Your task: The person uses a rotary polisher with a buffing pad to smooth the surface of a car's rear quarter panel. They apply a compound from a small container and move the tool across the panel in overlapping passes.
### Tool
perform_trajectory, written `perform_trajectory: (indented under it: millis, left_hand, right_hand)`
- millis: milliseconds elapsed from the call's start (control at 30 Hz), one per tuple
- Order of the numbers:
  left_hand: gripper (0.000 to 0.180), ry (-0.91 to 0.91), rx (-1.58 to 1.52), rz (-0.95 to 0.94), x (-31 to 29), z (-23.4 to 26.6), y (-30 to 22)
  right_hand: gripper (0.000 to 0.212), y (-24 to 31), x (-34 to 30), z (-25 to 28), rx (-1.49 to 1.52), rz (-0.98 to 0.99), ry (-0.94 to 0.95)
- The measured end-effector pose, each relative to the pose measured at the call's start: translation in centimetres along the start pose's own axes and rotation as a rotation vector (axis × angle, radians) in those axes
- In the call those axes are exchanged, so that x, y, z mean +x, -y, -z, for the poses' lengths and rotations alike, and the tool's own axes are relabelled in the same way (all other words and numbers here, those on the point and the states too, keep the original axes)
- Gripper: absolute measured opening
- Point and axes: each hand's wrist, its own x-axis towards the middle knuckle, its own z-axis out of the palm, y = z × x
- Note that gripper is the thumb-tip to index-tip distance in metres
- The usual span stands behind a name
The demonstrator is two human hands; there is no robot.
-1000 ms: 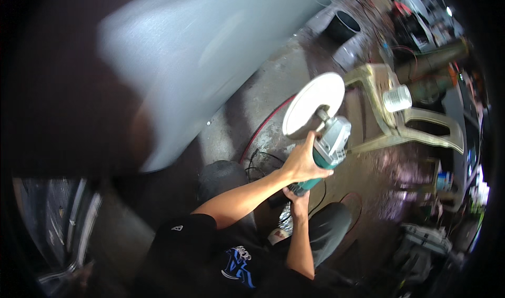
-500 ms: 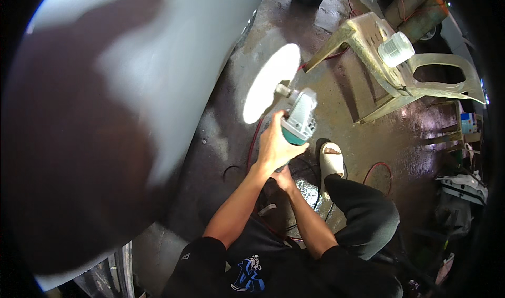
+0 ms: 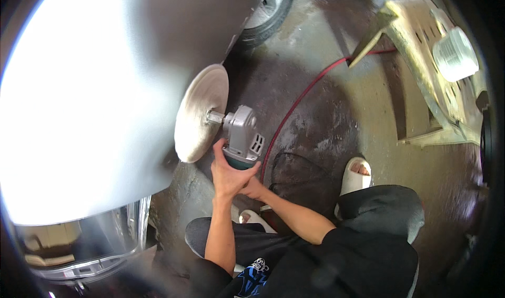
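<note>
A polisher (image 3: 242, 135) with a grey gear head and a green body is held out ahead of me, its large round white buffing pad (image 3: 202, 114) facing left. My left hand (image 3: 230, 176) wraps the green body just behind the gear head, thumb and fingers spread around it. Farther back, my right hand (image 3: 254, 188) grips the rear of the same tool, its fingers partly hidden by the left hand. The pad stands close beside a pale grey car panel (image 3: 105, 124); whether it touches the panel I cannot tell.
A red hose (image 3: 300, 100) curves across the wet floor. On the right stands a worn plastic chair (image 3: 415, 61) with a white tub (image 3: 455, 55) on its seat. A car wheel (image 3: 268, 16) shows beyond the panel, and a headlight (image 3: 100, 235) is at lower left.
Both hands have carried the polisher left and toward me, closer to the car panel. My view has shifted, bringing the wheel and headlight into sight. Both hands keep their hold.
</note>
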Motion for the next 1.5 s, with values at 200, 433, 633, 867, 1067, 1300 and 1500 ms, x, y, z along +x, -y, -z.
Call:
perform_trajectory:
  millis: [200,433,633,867,1067,1300,1500]
  left_hand:
    - [0.093,-0.058,0.157,0.102,0.6,0.3,-2.9]
    - [0.093,-0.048,0.172,0.100,5.1,-3.4,-6.2]
    - [0.089,-0.025,0.184,0.017,13.9,-8.0,-13.4]
    - [0.090,0.018,0.274,-0.049,19.8,-11.0,-16.7]
    - [0.092,0.001,0.196,0.073,13.1,-7.4,-11.9]
    - [0.091,-0.052,0.296,0.212,2.1,-1.0,-6.0]
    - [0.084,-0.118,0.384,0.270,-0.8,-0.2,-4.9]
  right_hand:
    - [0.093,1.3,-0.1,-2.9,0.226,-0.109,0.046]
    - [0.077,3.5,1.7,2.5,0.180,-0.089,0.062]
    - [0.055,14.4,7.5,8.6,0.224,-0.052,0.040]
    - [0.040,18.7,11.0,12.0,0.335,0.015,-0.003]
    - [0.065,11.9,6.8,7.9,0.261,-0.095,0.052]
    - [0.101,2.4,-0.3,-1.8,0.212,-0.144,0.128]
    - [0.100,1.9,-2.0,-4.0,0.306,-0.340,0.298]
